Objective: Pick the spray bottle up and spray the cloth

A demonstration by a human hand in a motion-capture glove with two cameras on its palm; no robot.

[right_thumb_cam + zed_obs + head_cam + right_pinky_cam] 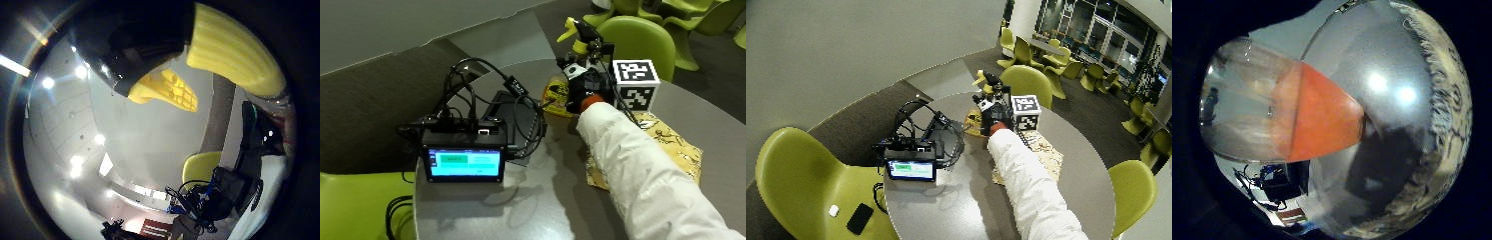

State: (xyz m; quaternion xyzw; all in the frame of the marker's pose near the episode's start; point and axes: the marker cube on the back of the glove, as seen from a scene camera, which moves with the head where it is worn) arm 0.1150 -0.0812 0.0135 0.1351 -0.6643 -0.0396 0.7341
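Observation:
My gloved right hand (586, 92) grips the spray bottle (556, 95) around its neck, over the far part of the round grey table (539, 200). The bottle has a clear body with a yellow-orange label and a yellow spray head (576, 30) that stands above the hand. The thumb side palm view shows the yellow trigger (170, 90) close by. The bottle's clear body and orange label (1322, 120) fill the little finger side view. I cannot tell whether its base touches the table. The yellow patterned cloth (666, 145) lies flat on the table, below and beside the sleeve.
A small device with a lit screen (463, 162) and a tangle of black cables (513, 100) take up the table's left part. Green chairs (639, 37) stand beyond the table. A phone (859, 218) lies on the near left chair.

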